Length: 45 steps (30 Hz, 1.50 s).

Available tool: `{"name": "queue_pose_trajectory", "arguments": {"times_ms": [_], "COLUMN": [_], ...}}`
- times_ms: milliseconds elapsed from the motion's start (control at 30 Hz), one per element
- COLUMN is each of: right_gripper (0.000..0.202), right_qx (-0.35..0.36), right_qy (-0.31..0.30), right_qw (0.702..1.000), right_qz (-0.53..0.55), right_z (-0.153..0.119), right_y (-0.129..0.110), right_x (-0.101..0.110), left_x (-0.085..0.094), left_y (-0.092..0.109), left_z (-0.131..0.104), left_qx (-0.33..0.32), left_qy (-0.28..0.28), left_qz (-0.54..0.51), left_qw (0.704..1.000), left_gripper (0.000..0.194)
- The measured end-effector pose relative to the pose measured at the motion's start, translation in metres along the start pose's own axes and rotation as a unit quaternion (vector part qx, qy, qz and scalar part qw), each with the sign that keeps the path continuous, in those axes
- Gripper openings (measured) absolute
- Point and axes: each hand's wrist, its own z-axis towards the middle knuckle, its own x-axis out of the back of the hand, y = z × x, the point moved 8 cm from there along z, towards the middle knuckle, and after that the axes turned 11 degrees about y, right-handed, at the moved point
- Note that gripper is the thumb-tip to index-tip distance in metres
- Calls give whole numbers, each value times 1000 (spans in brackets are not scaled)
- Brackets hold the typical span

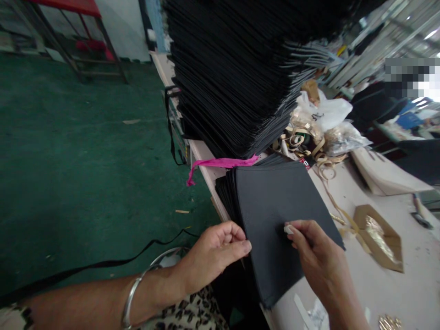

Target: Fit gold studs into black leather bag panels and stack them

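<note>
My right hand (318,256) pinches a small whitish piece (288,229) between thumb and fingertips, over the top sheet of a low stack of black panels (275,197). At the stack's left edge is my left hand (220,252), its fingers curled and the thumb near the forefinger; whether anything lies between them is hidden. Behind the low stack rises a tall pile of black panels (233,82). A pink strip (223,162) lies between the two stacks and hangs over the table's left edge.
On the table (419,256), right of the panels, are an open cardboard box (395,238), coiled beige straps (326,169), plastic bags (333,112), scissors (421,220) and small gold pieces (389,322). A red-topped stool (68,7) stands on the green floor, back left.
</note>
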Motion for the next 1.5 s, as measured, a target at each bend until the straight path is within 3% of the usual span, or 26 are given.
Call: {"name": "queue_pose_trajectory", "arguments": {"times_ms": [133, 367, 533, 667, 767, 867, 967, 1233, 1333, 1500], "right_gripper": [25, 30, 20, 28, 31, 30, 30, 35, 35, 35], "right_qx": [16, -121, -98, -81, -78, -84, -99, -116, -112, -98], "right_qy": [-48, -56, -65, -101, -125, -133, -139, -139, -131, -150], "right_qw": [996, 955, 951, 961, 963, 959, 950, 950, 955, 955], "right_qz": [73, 263, 285, 246, 225, 235, 262, 253, 242, 238], "right_z": [-26, -30, -23, -24, -24, -21, -18, -19, -18, -17], "right_y": [-5, 13, -10, -24, -28, -27, -23, -18, -14, -9], "right_x": [-5, -15, -24, -31, -35, -36, -37, -39, -39, -42], "left_x": [-6, 8, 23, 25, 27, 32, 29, 32, 34, 56], "left_y": [3, 10, 32, 34, 16, -7, -22, -20, -7, 25], "left_z": [1, -5, -19, -25, -22, -13, -5, 1, 2, 6], "left_qx": [-5, -69, -129, -111, -41, 24, 65, 75, 48, -119], "left_qy": [-44, 21, 72, 50, 39, 57, 31, 31, 43, 144], "left_qz": [-59, 133, 256, 156, 21, -60, -145, -174, -166, -106], "left_qw": [997, 988, 955, 980, 998, 996, 987, 981, 984, 977], "left_gripper": [32, 35, 35, 33, 48, 68, 74, 62, 57, 70]}}
